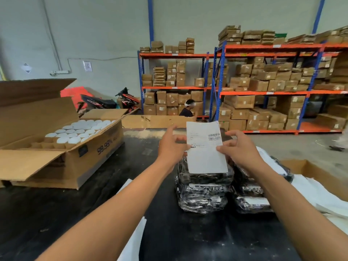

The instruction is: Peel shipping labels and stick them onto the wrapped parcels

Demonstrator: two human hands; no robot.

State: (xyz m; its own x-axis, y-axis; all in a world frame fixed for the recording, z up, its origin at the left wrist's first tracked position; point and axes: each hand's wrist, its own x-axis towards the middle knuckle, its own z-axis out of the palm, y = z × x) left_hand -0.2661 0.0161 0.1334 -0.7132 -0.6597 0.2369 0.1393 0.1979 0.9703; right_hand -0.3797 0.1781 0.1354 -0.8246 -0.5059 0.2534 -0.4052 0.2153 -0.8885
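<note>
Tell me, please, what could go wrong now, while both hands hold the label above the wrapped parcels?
1. The left hand and right hand pinch the shipping label only at its side edges, so it might curl and stick to itself.
2. The top parcel has wrinkled black wrap, so the label could land creased or crooked.
3. The parcels are stacked; pressing down might shift the stack.

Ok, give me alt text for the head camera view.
Two hands, left hand and right hand, pinch a white shipping label by its side edges above stacked black wrapped parcels on a dark table; an open cardboard box sits left.
</note>
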